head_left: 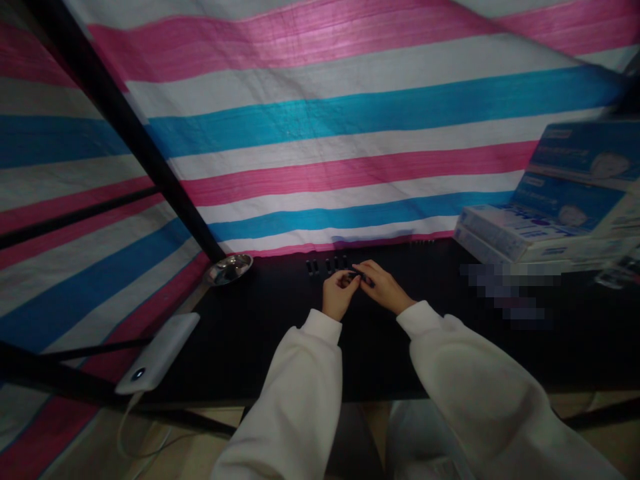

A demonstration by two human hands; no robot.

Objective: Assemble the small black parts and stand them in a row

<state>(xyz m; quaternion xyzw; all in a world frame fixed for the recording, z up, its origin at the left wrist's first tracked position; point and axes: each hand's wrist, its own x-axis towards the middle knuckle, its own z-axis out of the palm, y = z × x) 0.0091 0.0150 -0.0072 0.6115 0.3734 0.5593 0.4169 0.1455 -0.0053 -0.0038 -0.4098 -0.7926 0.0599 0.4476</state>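
My left hand [338, 293] and my right hand [384, 285] meet over the middle of the black table, fingers bent and pinched together. Between their fingertips is a small dark piece [356, 272]; its kind is too small and dim to tell, and the fingers cover part of it. Just beyond my left hand, several small black pieces with pale ends stand or lie in a loose row, among them one black piece [315, 267] at the left and another piece [345, 261] nearer my right hand.
A shiny metal bowl [229, 269] sits at the table's back left corner. On the left edge lies a white power bank [159, 353] with a cable. Blue and white boxes [560, 200] are stacked at right. Striped sheeting [320, 160] hangs behind the black table [220, 353].
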